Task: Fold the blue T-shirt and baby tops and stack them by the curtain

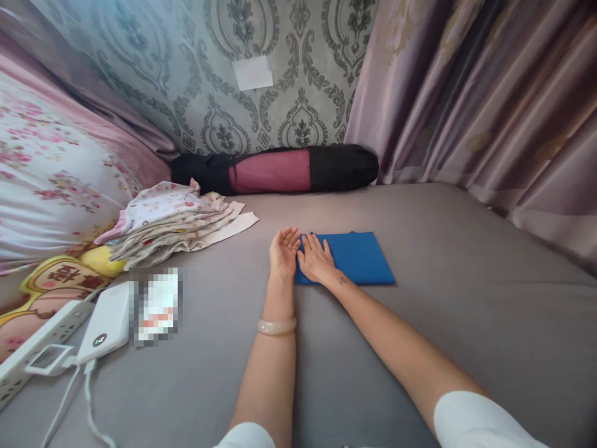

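Note:
A flat blue rectangle (359,258), which looks like folded cloth or a folded fabric bag, lies on the grey sheet in front of me. My right hand (318,260) rests flat on its left part, palm down, fingers stretched. At its left edge is my left hand (284,252), turned so the palm faces up and inward, with the fingers extended and slightly curled. I cannot tell whether the left hand touches the blue piece. Neither hand grips anything. A pale bangle (277,326) circles my left wrist.
Folded clothes (172,218) are piled at the left, near a floral cushion or bedding (56,168). A white power bank (106,323) with cables and a power strip (44,342) lie front left. A black and pink long bag (273,169) lies along the wall; curtains (466,106) hang right.

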`<state>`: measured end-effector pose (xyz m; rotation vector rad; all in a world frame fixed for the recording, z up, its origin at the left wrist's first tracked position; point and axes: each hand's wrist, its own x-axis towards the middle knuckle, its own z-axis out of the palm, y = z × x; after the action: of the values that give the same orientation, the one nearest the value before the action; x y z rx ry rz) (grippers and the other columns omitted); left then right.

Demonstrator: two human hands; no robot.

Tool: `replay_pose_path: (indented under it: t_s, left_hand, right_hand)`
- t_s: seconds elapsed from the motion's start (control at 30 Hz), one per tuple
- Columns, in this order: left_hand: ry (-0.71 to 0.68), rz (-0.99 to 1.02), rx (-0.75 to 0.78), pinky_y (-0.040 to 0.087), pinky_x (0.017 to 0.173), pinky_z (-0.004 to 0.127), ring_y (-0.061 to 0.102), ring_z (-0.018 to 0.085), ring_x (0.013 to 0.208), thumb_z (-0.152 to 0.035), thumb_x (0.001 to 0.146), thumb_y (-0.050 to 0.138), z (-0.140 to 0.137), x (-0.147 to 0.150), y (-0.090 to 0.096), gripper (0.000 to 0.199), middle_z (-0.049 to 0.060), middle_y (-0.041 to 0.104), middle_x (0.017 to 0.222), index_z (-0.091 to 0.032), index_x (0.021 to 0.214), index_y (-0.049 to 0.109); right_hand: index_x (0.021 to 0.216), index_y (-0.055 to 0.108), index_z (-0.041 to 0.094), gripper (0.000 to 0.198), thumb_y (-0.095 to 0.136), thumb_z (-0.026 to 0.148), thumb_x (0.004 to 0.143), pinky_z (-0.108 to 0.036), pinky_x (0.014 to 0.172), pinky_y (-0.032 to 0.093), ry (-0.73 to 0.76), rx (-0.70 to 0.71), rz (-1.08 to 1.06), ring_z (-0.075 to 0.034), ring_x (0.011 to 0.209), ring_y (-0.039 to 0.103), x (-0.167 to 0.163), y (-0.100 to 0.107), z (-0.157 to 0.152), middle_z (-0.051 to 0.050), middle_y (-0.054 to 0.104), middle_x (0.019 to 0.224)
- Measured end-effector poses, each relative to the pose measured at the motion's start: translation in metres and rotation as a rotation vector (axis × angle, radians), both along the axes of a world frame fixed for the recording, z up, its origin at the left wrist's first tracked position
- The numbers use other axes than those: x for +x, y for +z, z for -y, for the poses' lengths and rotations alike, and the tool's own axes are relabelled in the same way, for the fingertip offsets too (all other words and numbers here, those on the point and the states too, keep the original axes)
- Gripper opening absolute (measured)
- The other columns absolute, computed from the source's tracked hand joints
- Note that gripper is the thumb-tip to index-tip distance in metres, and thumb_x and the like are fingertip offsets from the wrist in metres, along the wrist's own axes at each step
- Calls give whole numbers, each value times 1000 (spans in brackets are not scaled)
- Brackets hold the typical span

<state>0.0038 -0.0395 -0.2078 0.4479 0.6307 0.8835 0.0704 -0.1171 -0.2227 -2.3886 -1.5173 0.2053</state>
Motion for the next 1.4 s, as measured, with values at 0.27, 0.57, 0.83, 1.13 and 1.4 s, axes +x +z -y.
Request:
replay_pose_path:
  t_s: [0.27,0.57,0.83,1.13,1.4]
  left_hand:
    - [35,-263,421,44,92,33,64,20,89,-11,81,60,13,18,-13,9,7,67,81,-16,80,67]
    - [-6,-560,1001,29,111,44,55,28,110,1,72,57,23,22,-33,28,12,64,100,-20,87,66]
    - [-75,-602,1072,15,117,49,42,32,129,-3,69,61,30,18,-31,27,15,61,119,-21,89,64]
    - [-99,-585,888,-2,118,49,22,29,144,-9,70,70,39,19,-30,24,12,55,135,-23,89,65]
    - [-59,-610,856,13,116,47,37,29,136,-6,72,67,33,21,-21,16,12,67,107,-21,74,63]
  right_hand:
    - [148,31,4,59,21,34,98,-48,117,9,-99,31,129,-25,145,18,33,4,22,-15,26,156]
    - [148,31,3,60,21,35,98,-49,117,10,-140,-29,132,-26,145,18,43,-14,27,-14,28,155]
    - [148,31,4,60,20,35,98,-48,117,11,-160,0,116,-26,145,18,50,3,41,-15,27,156]
    - [148,30,1,62,20,38,98,-49,117,10,-283,-64,213,-27,145,17,78,-2,78,-17,25,156]
    - [136,50,5,51,29,33,98,-51,114,15,-209,-61,234,-31,132,41,95,7,77,-19,47,143]
